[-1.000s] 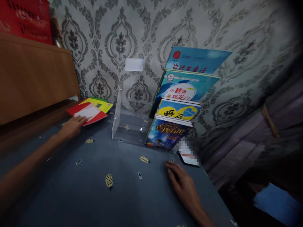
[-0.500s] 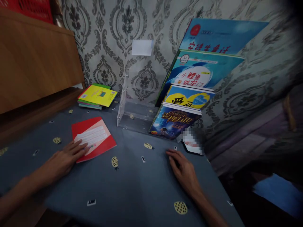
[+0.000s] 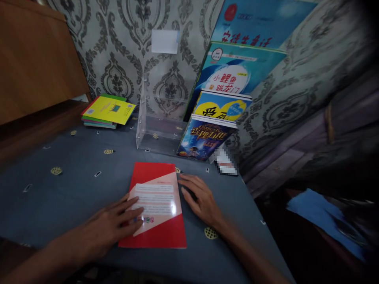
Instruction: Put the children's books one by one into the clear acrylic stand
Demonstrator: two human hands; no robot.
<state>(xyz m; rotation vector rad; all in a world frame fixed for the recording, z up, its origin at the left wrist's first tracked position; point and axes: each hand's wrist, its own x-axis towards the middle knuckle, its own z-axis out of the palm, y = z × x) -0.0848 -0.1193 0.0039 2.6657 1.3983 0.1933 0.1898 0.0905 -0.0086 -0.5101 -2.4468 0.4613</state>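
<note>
A red book (image 3: 173,232) with a pale diagonal panel of text lies flat on the table in front of me. My left hand (image 3: 118,223) rests on its left part, fingers stretched out over the cover. At the book's right edge is my right hand (image 3: 201,199), its fingers extended and a little curved, resting on the cloth; whether the fingertips touch the book I cannot tell. Behind the book stands a clear acrylic rack (image 3: 161,142). Its right side holds several upright books, the front one a dark blue book (image 3: 204,138).
A stack of books with a yellow one on top (image 3: 111,109) lies at the back left, near a wooden cabinet (image 3: 38,59). A blurred-out white object (image 3: 226,161) sits right of the rack. Blue cloth (image 3: 319,217) lies beyond the table's right edge.
My left hand has slid the red book rightward and nearer to me, turning it straighter. My right hand is now beside it. The camera view has shifted too.
</note>
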